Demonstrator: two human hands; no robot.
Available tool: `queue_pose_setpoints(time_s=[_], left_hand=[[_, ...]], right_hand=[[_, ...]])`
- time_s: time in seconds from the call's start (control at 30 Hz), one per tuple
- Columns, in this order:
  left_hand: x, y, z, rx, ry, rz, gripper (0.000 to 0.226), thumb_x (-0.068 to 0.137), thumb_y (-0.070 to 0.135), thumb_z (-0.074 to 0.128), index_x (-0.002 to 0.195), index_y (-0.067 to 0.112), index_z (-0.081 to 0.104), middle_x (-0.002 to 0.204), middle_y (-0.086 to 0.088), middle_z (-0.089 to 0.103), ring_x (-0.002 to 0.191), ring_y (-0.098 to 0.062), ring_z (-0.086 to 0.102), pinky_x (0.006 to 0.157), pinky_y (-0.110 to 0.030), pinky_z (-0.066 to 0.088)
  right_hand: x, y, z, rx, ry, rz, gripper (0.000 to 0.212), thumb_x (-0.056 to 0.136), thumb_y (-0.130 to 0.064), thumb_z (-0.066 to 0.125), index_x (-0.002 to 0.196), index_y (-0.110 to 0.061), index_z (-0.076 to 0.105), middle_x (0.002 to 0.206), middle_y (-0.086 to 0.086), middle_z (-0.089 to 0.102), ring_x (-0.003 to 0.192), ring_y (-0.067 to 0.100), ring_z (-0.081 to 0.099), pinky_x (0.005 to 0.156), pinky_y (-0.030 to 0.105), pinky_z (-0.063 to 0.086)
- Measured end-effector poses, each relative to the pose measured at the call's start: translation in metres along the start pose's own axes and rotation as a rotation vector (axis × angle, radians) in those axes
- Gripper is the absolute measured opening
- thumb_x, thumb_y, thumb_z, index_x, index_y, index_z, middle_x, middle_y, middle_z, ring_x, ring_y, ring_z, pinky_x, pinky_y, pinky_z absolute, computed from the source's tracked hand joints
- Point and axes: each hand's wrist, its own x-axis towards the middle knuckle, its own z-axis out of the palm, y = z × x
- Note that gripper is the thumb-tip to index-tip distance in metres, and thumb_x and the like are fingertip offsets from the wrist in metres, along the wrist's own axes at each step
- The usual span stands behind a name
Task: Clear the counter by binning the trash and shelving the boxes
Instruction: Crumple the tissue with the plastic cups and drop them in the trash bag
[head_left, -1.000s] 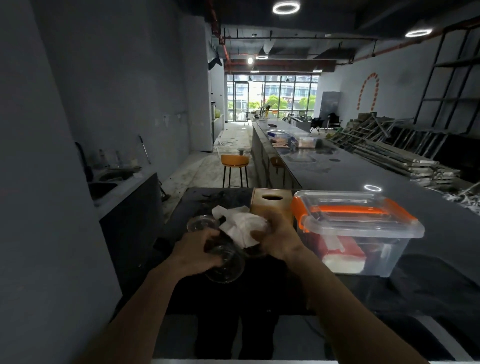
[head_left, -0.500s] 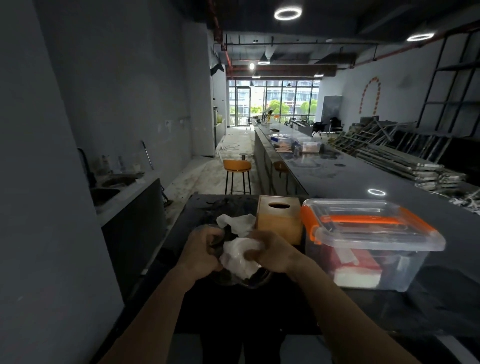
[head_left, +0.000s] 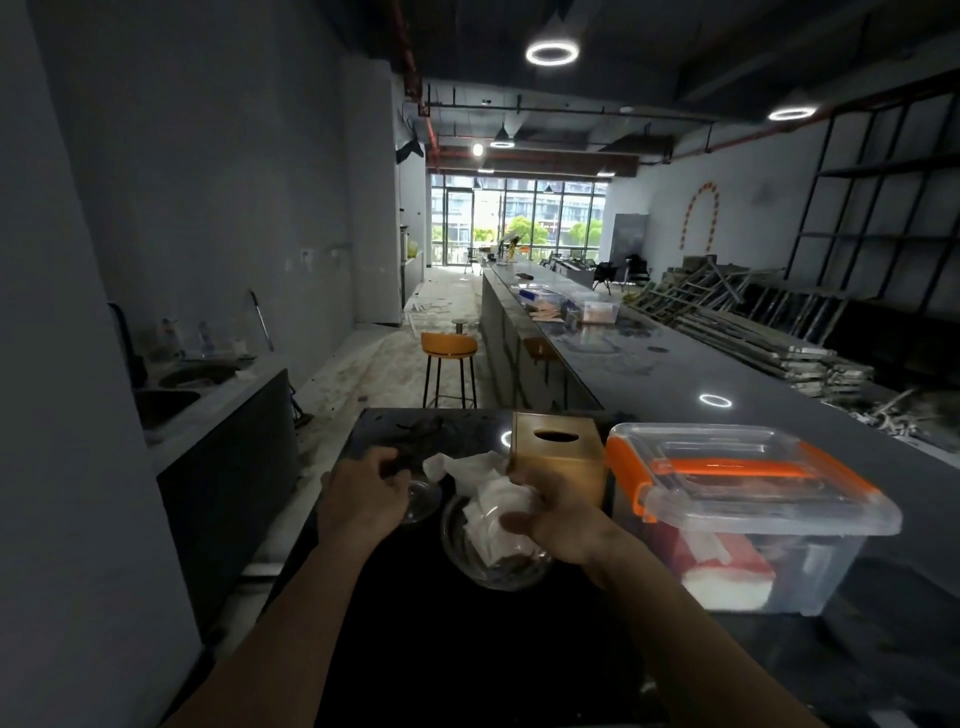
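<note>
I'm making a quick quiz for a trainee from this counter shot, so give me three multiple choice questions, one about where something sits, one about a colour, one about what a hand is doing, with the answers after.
1. Where does the brown tissue box stand?
A. Just left of the clear storage bin
B. On top of the bin's lid
C. On the orange stool

2. What colour are the bin's latches?
A. Blue
B. Orange
C. Green

3. What is the right hand doing?
A. Resting flat on the counter
B. Lifting the bin's lid
C. Gripping crumpled white paper over a clear plastic cup

Answers:
1 A: the box stands on the counter at the bin's left side.
2 B: the latch at the lid's left end is orange.
3 C: its fingers close around the wad above the cup's mouth.
</note>
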Motion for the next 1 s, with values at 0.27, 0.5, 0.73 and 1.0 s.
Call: queue_pose_setpoints(time_s=[0.27,0.5,0.73,1.0], left_hand=[[0.003,0.0,0.019,0.34,-0.108,0.012,0.029,0.08,0.053,0.063,0.104,0.036,0.064,0.127,-0.007,0.062,0.126,-0.033,0.046,0.103,-0.044,0.035],[0.017,0.0,0.006,-0.261,0.019,-0.049,0.047,0.066,0.009,0.077,0.104,0.027,0.055,0.099,-0.003,0.064,0.094,-0.027,0.065,0.088,-0.044,0.054],[0.009,0.028,-0.005,-0.628,-0.228,0.1,0.037,0.074,-0.009,0.073,0.096,0.021,0.071,0.093,-0.003,0.075,0.089,-0.022,0.071,0.072,-0.032,0.056],[0.021,0.037,0.006,-0.78,-0.317,0.021,0.023,0.094,0.021,0.055,0.109,0.02,0.072,0.111,-0.006,0.076,0.095,-0.021,0.072,0.08,-0.033,0.056]], right_hand=[[0.008,-0.003,0.003,-0.037,-0.01,0.046,0.028,0.093,-0.007,0.065,0.12,-0.012,0.065,0.091,-0.01,0.063,0.095,0.014,0.063,0.083,0.025,0.052],[0.019,0.0,0.012,0.075,-0.006,0.074,0.04,0.087,-0.015,0.074,0.125,-0.022,0.063,0.119,0.001,0.069,0.113,0.018,0.064,0.101,0.034,0.052],[0.027,-0.004,0.019,0.162,0.069,0.037,0.041,0.088,-0.024,0.075,0.127,-0.024,0.061,0.121,0.004,0.07,0.109,0.02,0.068,0.102,0.044,0.054],[0.019,0.001,0.014,0.268,0.196,0.023,0.042,0.088,-0.016,0.075,0.125,-0.017,0.054,0.112,0.001,0.066,0.095,0.012,0.064,0.083,0.028,0.056]])
